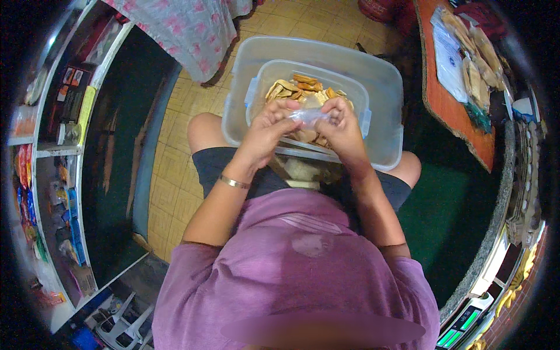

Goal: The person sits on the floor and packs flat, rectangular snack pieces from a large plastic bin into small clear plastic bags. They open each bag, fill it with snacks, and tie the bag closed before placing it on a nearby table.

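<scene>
Both my hands pinch a small clear plastic bag (309,115) over the middle of a tub. My left hand (262,133) has its fingers closed on the bag's left side, and a metal bracelet circles that wrist. On the bag's other side, the fingers of my right hand (344,133) are closed too. Below lie yellow-brown chips (282,89), partly hidden by my hands, in a translucent inner container (315,65). That container sits inside a larger translucent plastic tub (256,49) in front of my knees. Whether the bag contains anything, I cannot tell.
At the right stands an orange-brown table (434,96) bearing filled plastic packs (478,79). Shelves (58,153) of packaged goods line the left side. A floral cloth (189,35) hangs at the far left. A digital scale (466,321) is at lower right, a grey plastic chair (122,324) at lower left.
</scene>
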### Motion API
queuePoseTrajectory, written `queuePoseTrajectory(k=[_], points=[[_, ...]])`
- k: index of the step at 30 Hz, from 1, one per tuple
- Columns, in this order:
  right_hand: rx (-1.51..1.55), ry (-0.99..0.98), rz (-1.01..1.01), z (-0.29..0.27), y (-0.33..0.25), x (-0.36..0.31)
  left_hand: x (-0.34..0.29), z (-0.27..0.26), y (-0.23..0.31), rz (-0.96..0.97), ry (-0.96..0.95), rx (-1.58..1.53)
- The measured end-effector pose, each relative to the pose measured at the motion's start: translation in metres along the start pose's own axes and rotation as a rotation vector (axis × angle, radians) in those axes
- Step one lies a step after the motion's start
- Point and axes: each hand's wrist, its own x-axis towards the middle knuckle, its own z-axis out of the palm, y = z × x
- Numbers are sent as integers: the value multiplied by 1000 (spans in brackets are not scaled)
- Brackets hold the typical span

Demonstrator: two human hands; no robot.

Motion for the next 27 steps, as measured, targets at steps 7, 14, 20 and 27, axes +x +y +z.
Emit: queuePoseTrajectory(k=[7, 14, 20, 27], points=[[325, -216, -16, 1, 5, 5, 16, -8, -9, 281, 216, 602], [-175, 110, -145, 1, 0, 7, 3, 6, 2, 79, -50, 92], [266, -158, -89, 2, -8, 6, 5, 4, 7, 244, 183, 752], [49, -6, -80, 2, -10, 7, 7, 12, 6, 416, 126, 447]])
